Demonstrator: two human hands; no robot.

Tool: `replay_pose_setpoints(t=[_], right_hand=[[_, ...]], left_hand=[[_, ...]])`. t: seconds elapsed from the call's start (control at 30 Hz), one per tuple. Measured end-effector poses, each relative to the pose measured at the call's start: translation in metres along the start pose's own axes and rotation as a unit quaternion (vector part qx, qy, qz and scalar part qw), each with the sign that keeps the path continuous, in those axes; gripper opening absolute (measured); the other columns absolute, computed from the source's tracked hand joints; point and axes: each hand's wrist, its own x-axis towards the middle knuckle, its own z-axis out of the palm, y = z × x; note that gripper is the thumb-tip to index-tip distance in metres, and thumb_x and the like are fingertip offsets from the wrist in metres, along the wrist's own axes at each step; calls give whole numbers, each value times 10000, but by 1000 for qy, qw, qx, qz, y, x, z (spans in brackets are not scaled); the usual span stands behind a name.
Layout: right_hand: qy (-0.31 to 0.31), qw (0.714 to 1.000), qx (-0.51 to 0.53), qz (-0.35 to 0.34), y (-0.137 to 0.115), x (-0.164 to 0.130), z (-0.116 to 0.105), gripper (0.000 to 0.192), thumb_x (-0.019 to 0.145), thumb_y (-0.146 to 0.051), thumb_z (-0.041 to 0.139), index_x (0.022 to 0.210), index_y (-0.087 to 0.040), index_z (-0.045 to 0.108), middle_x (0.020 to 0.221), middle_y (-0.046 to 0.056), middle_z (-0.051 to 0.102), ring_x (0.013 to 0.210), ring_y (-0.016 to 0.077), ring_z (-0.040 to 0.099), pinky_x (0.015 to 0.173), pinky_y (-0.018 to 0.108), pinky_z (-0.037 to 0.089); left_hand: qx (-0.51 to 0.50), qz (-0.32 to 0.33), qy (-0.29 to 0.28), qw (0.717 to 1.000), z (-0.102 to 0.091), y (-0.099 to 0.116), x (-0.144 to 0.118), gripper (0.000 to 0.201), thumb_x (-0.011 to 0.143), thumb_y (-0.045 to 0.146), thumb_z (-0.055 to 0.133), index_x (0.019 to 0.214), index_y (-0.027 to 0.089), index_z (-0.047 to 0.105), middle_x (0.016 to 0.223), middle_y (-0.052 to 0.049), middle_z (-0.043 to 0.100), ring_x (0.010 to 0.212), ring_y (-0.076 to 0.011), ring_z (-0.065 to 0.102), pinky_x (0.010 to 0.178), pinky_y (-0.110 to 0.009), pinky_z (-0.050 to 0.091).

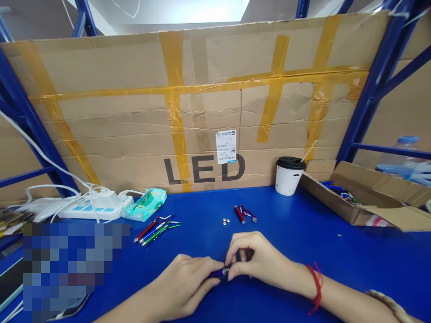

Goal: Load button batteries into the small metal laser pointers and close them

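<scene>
Between the left hand's (188,280) fingers a blue tube (216,273) is held, its silver end pinched by the right hand (252,258), well forward of the counter's (303,242) back edge; three clipped tubes (154,232) appear finished; silver discs (224,220) and a red tube (239,214) seem left.

On my feed, the left hand (188,285) covers most of the dark blue tube (218,273), and the right hand (254,258) partly hides its silver end, so I can't see how they join. Both forearms (286,276) run off the bottom edge. A pixelated patch (67,264) masks what lies at lower left. I can't read the small print on the white label (226,146). The cardboard box (367,214) conceals part of its contents, and its flap is cut off at right.
</scene>
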Motion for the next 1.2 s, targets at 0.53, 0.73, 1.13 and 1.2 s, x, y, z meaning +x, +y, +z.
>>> replay_pose_setpoints(t=[0.53, 0.73, 1.13, 1.2], right_hand=[[29, 991, 109, 73, 6, 1, 2, 271, 604, -364, 751, 707, -128, 668, 644, -10, 578, 397, 28, 459, 378, 140, 339], [46, 994, 78, 58, 5, 6, 0, 289, 626, -394, 731, 708, -122, 677, 640, 0, 590, 408, 39, 472, 400, 155, 349], [-166, 984, -66, 9, -2, 17, -7, 275, 861, -345, 489, 787, -119, 629, 726, 26, 630, 500, 61, 536, 538, 171, 431], [-185, 974, -130, -29, -8, 19, -9, 292, 903, -304, 420, 780, -123, 614, 713, 17, 621, 496, 54, 527, 572, 173, 426]], left_hand=[[22, -16, 29, 999, -6, 2, 10, 223, 958, 284, 258, 1135, 248, 388, 1028, -8, 620, 846, -138, 621, 695, -213, 459], [-44, -58, 38, 997, -2, 0, 10, 179, 946, 279, 310, 1058, 225, 439, 972, -16, 621, 838, -144, 618, 705, -213, 457], [-148, -72, 22, 986, -2, -4, 7, 143, 929, 235, 310, 937, 189, 445, 917, -37, 579, 840, -157, 565, 711, -242, 432], [-171, -82, 19, 982, -4, -5, 8, 139, 927, 218, 312, 944, 190, 448, 923, -32, 571, 838, -149, 557, 710, -237, 421]])
